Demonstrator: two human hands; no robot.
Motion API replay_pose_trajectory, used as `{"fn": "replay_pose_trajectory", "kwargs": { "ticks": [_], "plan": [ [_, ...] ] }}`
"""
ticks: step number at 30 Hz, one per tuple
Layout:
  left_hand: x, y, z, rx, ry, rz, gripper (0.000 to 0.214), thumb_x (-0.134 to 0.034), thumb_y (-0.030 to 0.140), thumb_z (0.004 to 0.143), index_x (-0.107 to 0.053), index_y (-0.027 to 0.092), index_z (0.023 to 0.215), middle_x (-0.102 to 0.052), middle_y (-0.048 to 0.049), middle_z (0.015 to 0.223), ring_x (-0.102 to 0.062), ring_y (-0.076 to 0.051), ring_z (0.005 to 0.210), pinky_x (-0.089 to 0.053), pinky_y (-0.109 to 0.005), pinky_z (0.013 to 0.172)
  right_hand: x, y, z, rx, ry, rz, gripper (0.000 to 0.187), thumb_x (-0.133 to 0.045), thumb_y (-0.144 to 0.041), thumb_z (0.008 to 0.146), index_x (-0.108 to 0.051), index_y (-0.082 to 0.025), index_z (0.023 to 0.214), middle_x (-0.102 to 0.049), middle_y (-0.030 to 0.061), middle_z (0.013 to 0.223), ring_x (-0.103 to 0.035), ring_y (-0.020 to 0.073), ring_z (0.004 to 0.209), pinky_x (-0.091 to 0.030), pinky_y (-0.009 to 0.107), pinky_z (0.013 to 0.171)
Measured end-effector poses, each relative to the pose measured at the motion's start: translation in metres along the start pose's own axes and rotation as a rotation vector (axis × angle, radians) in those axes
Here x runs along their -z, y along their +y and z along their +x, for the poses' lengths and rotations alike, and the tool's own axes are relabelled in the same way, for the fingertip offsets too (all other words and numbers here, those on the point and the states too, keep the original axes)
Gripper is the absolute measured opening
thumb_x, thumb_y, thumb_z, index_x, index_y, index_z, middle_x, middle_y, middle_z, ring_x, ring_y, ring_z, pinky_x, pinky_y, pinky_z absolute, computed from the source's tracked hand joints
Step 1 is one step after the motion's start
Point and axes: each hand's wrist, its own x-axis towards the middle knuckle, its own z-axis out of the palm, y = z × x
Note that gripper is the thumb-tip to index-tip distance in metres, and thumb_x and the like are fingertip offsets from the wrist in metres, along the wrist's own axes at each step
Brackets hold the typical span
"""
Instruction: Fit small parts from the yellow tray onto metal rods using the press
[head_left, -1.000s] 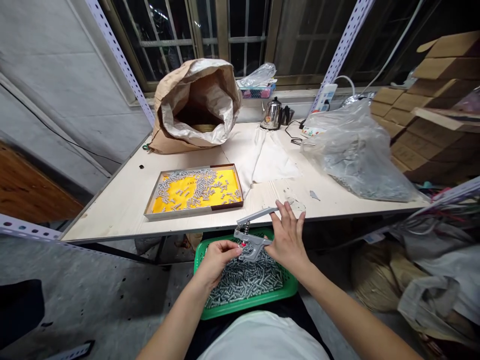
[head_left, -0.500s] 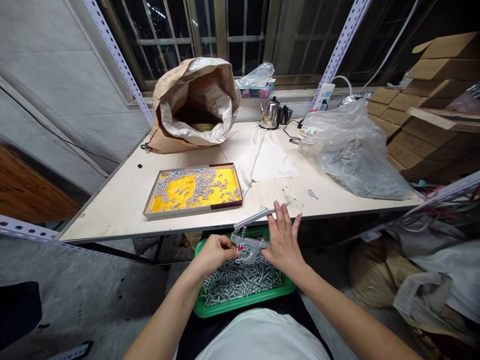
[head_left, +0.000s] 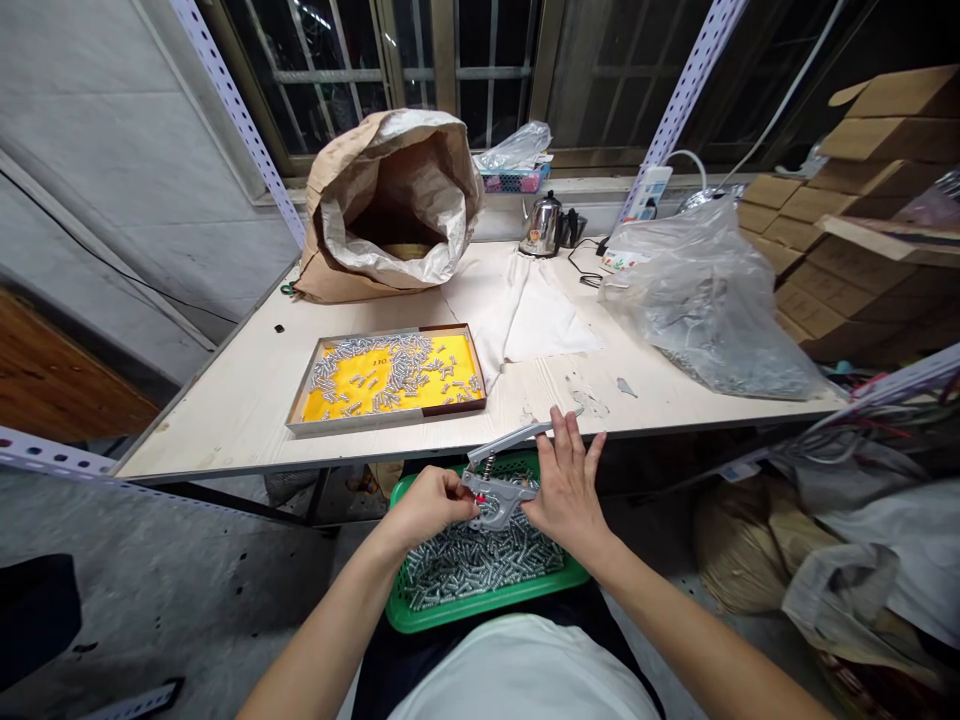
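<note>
just off the worktop's front edge, the right hand grips a gray lever tool above a green basket of small metal pieces; the left hand presses thumb and finger together beside its red part, anything pinched hidden

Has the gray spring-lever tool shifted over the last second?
Yes, slightly: judged against the near right corner of the shallow tray, the gray spring-lever tool now sits a little lower in view, toward the wearer.
</note>
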Motion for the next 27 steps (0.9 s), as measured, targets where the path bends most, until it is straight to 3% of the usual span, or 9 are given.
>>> {"fn": "replay_pose_trajectory", "kwargs": {
  "ticks": [7,10,13,15,17,18,20,24,27],
  "plan": [
    [0.001,0.002,0.000,-0.004,-0.056,0.013,0.008,-0.066,0.022,0.056,-0.061,0.016,0.054,-0.054,0.0038,0.052,-0.044,-0.012,0.054,-0.033,-0.025,0.058,0.000,-0.002,0.000,0.008,-0.016,-0.022,0.069,-0.059,-0.021,0.066,-0.034,-0.008,0.129,-0.011,0.0239,0.153,-0.001,0.0354,0.143,0.007,0.067,0.108],
    [0.001,0.002,-0.001,0.011,-0.059,0.012,0.009,-0.067,0.023,0.056,-0.062,0.016,0.054,-0.055,0.0033,0.053,-0.046,-0.012,0.055,-0.034,-0.026,0.059,0.001,-0.003,0.000,0.002,0.000,-0.022,0.063,-0.056,-0.021,0.068,-0.036,-0.009,0.127,-0.020,0.0222,0.151,-0.007,0.0353,0.142,0.006,0.067,0.108],
    [0.001,0.002,-0.004,0.022,-0.039,-0.005,0.011,-0.070,0.024,0.055,-0.062,0.016,0.053,-0.055,0.0029,0.053,-0.047,-0.013,0.057,-0.035,-0.026,0.061,0.003,-0.002,0.003,0.008,0.051,-0.027,0.043,-0.050,-0.021,0.074,-0.046,-0.012,0.116,-0.041,0.0187,0.138,-0.025,0.0338,0.137,-0.001,0.066,0.109],
    [0.003,0.003,-0.009,0.013,-0.054,-0.040,0.014,-0.073,0.028,0.056,-0.067,0.016,0.060,-0.061,0.0008,0.059,-0.051,-0.015,0.061,-0.037,-0.026,0.064,0.006,0.000,0.007,0.034,0.067,-0.012,0.030,-0.050,-0.024,0.078,-0.052,-0.014,0.106,-0.054,0.0153,0.119,-0.043,0.0300,0.121,-0.020,0.058,0.109],
    [0.006,0.004,-0.014,-0.018,-0.067,-0.110,0.024,-0.075,0.035,0.060,-0.071,0.015,0.074,-0.068,-0.0032,0.073,-0.057,-0.017,0.071,-0.040,-0.027,0.070,0.008,0.004,0.011,0.072,-0.005,-0.022,0.032,-0.051,-0.029,0.078,-0.054,-0.012,0.106,-0.060,0.0126,0.101,-0.052,0.0252,0.099,-0.039,0.044,0.095],
    [0.007,0.005,-0.016,-0.035,-0.054,-0.150,0.030,-0.075,0.039,0.063,-0.072,0.016,0.082,-0.070,-0.0049,0.081,-0.058,-0.018,0.077,-0.040,-0.027,0.073,0.008,0.006,0.014,0.095,-0.068,-0.040,0.034,-0.052,-0.029,0.078,-0.054,-0.011,0.107,-0.060,0.0119,0.096,-0.053,0.0238,0.091,-0.043,0.038,0.087],
    [0.008,0.005,-0.020,-0.047,0.029,-0.205,0.039,-0.072,0.048,0.066,-0.072,0.016,0.088,-0.070,-0.0061,0.087,-0.058,-0.019,0.080,-0.041,-0.026,0.073,0.006,0.009,0.020,0.140,-0.194,-0.082,0.032,-0.054,-0.028,0.075,-0.057,-0.011,0.101,-0.062,0.0109,0.088,-0.054,0.0227,0.084,-0.043,0.033,0.075],
    [0.003,0.000,-0.023,0.018,0.246,-0.258,0.053,-0.064,0.065,0.066,-0.071,0.014,0.083,-0.066,-0.0047,0.075,-0.050,-0.014,0.064,-0.034,-0.024,0.058,-0.003,0.012,0.028,0.209,-0.321,-0.109,0.010,-0.057,-0.027,0.073,-0.058,-0.016,0.075,-0.061,0.0064,0.070,-0.055,0.0187,0.070,-0.036,0.027,0.060],
    [-0.006,-0.004,-0.024,0.064,0.270,-0.305,0.058,-0.058,0.070,0.067,-0.070,0.014,0.074,-0.064,-0.0050,0.072,-0.046,-0.013,0.061,-0.030,-0.024,0.055,-0.006,0.009,0.032,0.230,-0.362,-0.124,0.012,-0.060,-0.029,0.072,-0.057,-0.017,0.072,-0.060,0.0046,0.065,-0.053,0.0168,0.062,-0.031,0.026,0.056]
  ]
}}
